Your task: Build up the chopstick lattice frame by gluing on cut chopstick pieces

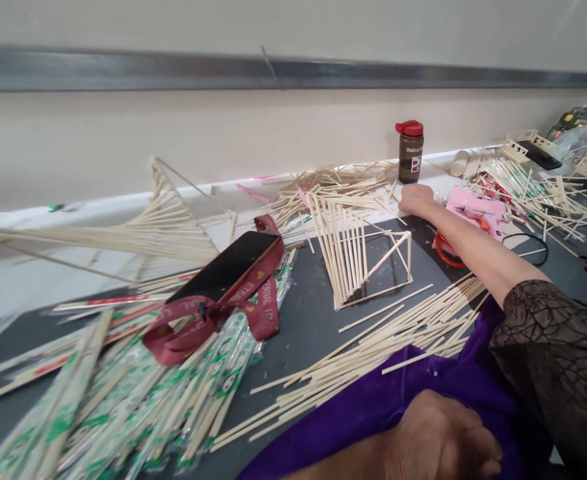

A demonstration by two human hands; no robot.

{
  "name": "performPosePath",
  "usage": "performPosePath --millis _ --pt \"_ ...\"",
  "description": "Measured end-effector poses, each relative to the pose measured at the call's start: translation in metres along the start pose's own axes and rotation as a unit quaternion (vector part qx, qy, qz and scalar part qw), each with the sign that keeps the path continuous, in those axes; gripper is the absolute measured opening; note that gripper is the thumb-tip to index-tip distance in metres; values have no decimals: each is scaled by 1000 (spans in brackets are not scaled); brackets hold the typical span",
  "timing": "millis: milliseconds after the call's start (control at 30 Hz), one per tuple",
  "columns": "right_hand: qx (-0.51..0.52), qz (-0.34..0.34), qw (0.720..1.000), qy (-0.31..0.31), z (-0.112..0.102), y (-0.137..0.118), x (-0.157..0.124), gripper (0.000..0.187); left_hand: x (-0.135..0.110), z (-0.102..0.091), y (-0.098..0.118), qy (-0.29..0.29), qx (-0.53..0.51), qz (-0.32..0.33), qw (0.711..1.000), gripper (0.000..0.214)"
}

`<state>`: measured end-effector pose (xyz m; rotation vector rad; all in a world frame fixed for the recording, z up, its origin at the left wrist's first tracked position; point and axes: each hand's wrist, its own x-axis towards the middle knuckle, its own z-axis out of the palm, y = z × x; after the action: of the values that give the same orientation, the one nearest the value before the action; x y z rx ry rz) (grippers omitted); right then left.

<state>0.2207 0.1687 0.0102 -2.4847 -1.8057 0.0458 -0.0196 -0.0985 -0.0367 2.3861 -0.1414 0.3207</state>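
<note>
My right hand (416, 199) reaches far across the dark tabletop (308, 320). Its fingers are curled down onto a heap of thin bamboo sticks (338, 183), just below a brown bottle with a red cap (410, 152). What the fingers grip is hidden. A slanted frame of glued sticks (361, 257) stands just left of my forearm. My left hand (443, 440) rests in a loose fist on purple cloth (373, 400) at the bottom edge, with nothing visible in it. Loose sticks (373, 340) lie in a band between the two hands.
A phone on a maroon lanyard (228, 267) lies on green-and-white wrapped chopsticks (138, 400). A fan of sticks (163, 227) leans at the left by the wall. A pink packet (473, 208), a black cable (528, 240) and small stick models (528, 143) crowd the right.
</note>
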Motion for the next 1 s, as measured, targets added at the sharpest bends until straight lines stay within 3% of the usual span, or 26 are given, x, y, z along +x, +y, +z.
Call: performPosePath --millis 167,367,400,467,533,600,667,733,867,1000 --pt "89 38 995 15 -18 12 -18 27 -1 6 -5 7 38 20 999 18" --pt "232 -2 969 82 -38 30 -73 34 2 6 -4 37 58 30 997 13" --pt "267 -12 958 104 -44 29 -86 35 3 4 -2 37 48 25 998 11" --pt "411 -45 896 163 -58 24 -118 28 6 -1 1 39 11 14 999 8" --pt "495 -114 849 145 -74 16 -155 22 9 -12 6 56 -48 6 997 10" --pt "534 -166 825 80 -85 6 -193 19 12 -27 10 104 -120 -22 987 15" --pt "538 -220 814 -11 -88 -3 -226 17 12 -44 15 175 -208 -91 958 15" --pt "527 -280 799 -75 -81 -12 -247 14 8 -59 18 287 -283 -183 897 16" --pt "527 -336 779 -56 -53 -27 -256 12 -7 -73 22 456 -350 -254 778 30" --pt "520 -328 787 -49 -32 -37 -247 13 -19 -73 14 528 -349 -286 719 33"
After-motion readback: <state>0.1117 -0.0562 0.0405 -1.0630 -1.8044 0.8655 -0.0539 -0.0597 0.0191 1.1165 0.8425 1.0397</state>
